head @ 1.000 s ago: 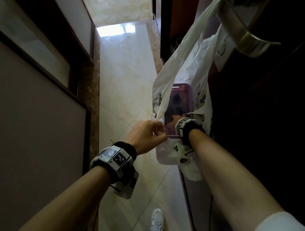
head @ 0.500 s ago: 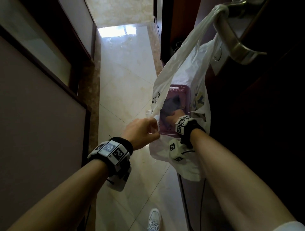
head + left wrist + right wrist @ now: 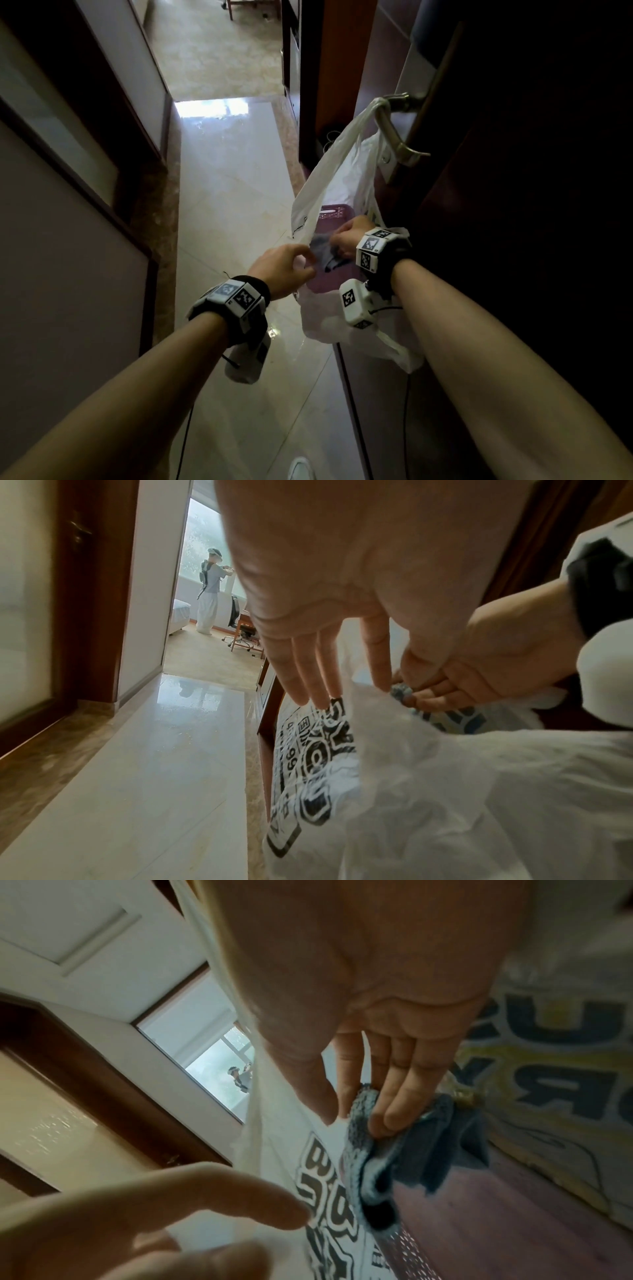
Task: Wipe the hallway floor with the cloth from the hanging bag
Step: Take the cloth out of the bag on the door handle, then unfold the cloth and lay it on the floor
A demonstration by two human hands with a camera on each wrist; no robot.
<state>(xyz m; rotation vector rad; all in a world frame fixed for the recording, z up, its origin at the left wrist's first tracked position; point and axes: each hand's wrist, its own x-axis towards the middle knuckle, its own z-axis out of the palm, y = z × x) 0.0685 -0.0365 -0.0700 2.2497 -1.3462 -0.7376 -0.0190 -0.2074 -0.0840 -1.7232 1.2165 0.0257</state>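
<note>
Right hand [image 3: 351,240] pinches cloth [image 3: 323,253] (inside bag [image 3: 337,178]).

White bag [image 3: 329,192] hangs from door handle [image 3: 394,133]; right hand [image 3: 349,236] pinches grey cloth [image 3: 323,251]; left hand [image 3: 281,267] at rim.

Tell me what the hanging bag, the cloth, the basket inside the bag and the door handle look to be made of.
Hanging bag: thin white plastic film, crinkled, translucent, with black print.
Cloth: soft grey-blue fabric, probably microfibre or terry; nubby pile, limp folds in the right hand.
Basket: mauve moulded plastic, judging by its slotted rim.
Door handle: metal, brushed brass-toned sheen.
</note>
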